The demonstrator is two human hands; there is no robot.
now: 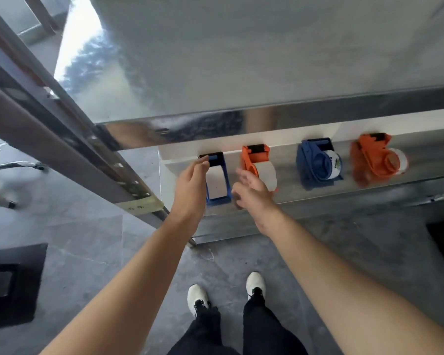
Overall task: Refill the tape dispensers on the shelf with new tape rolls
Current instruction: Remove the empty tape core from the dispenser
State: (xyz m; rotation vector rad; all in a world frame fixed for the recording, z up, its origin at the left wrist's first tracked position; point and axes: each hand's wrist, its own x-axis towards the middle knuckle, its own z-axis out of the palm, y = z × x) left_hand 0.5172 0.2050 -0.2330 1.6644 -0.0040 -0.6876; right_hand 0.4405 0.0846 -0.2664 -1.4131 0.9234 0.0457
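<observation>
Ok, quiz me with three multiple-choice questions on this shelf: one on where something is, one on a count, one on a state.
1. Which dispenser is the left hand at?
A. leftmost blue dispenser
B. far-right orange dispenser
C. none

2. How many tape dispensers stand on the shelf?
A. two
B. four
C. six

3. The right hand is:
A. gripping a roll
B. open and empty
C. out of sight

Answers: 1 A, its fingertips meet that dispenser's top. 2 B, two blue and two orange in a row. 3 B, fingers spread with nothing in them.
</observation>
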